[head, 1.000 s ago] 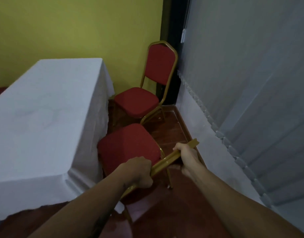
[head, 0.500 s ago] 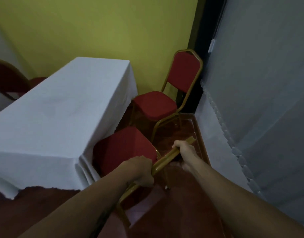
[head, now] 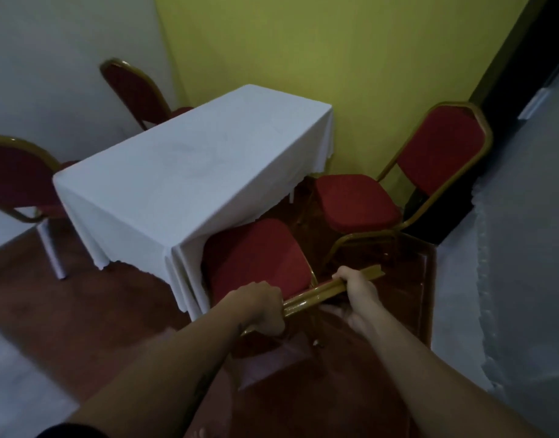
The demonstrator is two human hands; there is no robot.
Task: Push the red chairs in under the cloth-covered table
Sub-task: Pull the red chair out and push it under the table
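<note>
Hands first: the left hand (head: 265, 306) and the right hand (head: 357, 287) are both clenched around the gold-painted metal top rail (head: 322, 295) of the nearest red-cushioned chair's backrest, the left toward the rail's near end, the right toward its far end. That chair's red padded seat (head: 256, 257) stands at the near right corner of the white-clothed counter (head: 183, 172), its front edge tucked just beneath the hanging cloth while most of the cushion lies exposed.

Judging from this, the step in hand is sliding this chair further under. To do it well, the push should be even through both hands and aimed square to the counter's right edge, so the seat goes straight in instead of twisting toward the corner. Keeping the legs flat on the dark red-brown floor (head: 91, 311) seems wiser than tipping the back, since a lifted front edge could snag the drooping cloth and drag it off the top. A slow, low push should let the cloth ride over the cushion.

A second red-cushioned chair with a gold frame (head: 357, 200) stands just beside, farther along the same edge and angled away from it; it looks unpushed, and the nearer chair should pass without knocking it. Two more red-backed chairs (head: 16, 175) sit at the counter's left edge.
</note>
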